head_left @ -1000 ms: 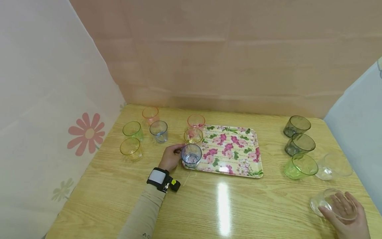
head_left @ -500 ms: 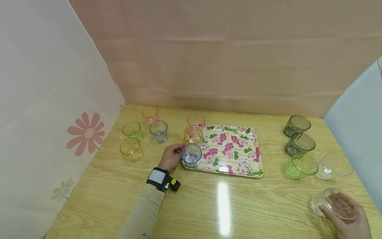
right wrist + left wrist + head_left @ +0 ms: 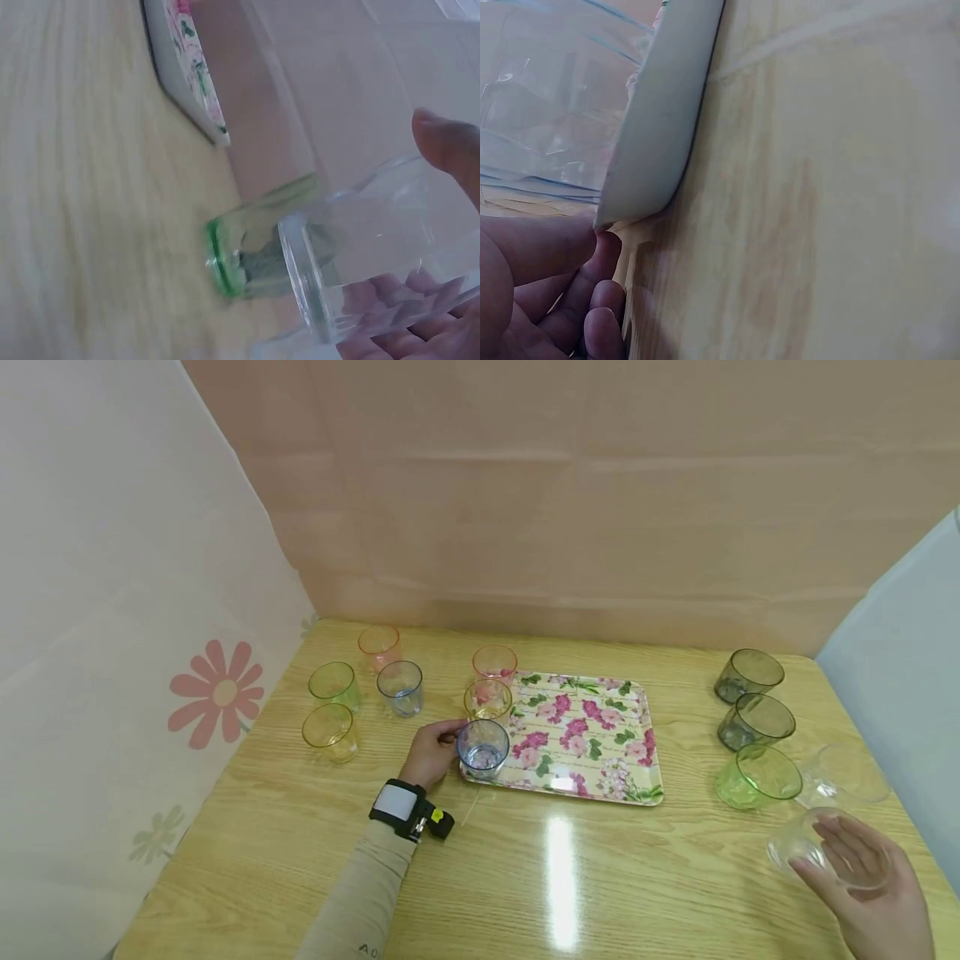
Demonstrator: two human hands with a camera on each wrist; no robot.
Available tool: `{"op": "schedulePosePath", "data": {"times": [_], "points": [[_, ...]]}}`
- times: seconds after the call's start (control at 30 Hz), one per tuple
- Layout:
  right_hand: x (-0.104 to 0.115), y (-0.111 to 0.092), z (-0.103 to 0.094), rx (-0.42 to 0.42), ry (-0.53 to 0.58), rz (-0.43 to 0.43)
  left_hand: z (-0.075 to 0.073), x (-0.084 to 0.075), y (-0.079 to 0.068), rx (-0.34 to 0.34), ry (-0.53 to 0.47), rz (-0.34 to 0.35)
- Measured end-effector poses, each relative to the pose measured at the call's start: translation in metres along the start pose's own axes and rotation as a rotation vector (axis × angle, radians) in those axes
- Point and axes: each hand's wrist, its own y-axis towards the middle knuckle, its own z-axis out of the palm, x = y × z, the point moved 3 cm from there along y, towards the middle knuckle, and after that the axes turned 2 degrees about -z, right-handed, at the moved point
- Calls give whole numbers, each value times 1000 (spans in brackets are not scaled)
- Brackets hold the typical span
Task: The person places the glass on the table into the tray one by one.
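Note:
My left hand [image 3: 430,753] pinches the left rim of a flower-patterned tray [image 3: 570,781]; in the left wrist view, its fingertips meet the tray's corner [image 3: 641,150]. Right beside those fingers, a blue glass [image 3: 482,758] stands on the tray. Behind it on the same side come a yellow glass [image 3: 487,703] and a pink glass [image 3: 495,664]. At lower right, my right hand [image 3: 881,893] grips a clear glass [image 3: 787,852], tilted and held over the table. In the right wrist view, thumb and fingers wrap the clear glass [image 3: 360,255], its base toward a green glass [image 3: 232,255].
Two dark grey glasses [image 3: 750,677], a green glass [image 3: 753,781] and another clear glass [image 3: 832,777] stand on the right of the wooden table [image 3: 480,877]. Pink, blue, green and yellow glasses [image 3: 333,739] group on the left. Curtain walls [image 3: 555,527] enclose the table.
My right hand has raised the clear glass and brought it slightly back and left, closer to the green glass. My left hand stays at the tray's rim.

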Motion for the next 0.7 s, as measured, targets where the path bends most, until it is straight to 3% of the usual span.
{"op": "schedulePosePath", "data": {"times": [0.27,0.37,0.53,0.7], "points": [[39,19,33,131,-91,-137,1,1,0,-2,2,-10],[49,23,46,179,-173,-171,2,2,1,6,3,-3],[55,29,68,285,-295,-173,2,2,1,10,12,2],[52,43,95,357,-270,-196,1,0,0,11,19,0]]}}
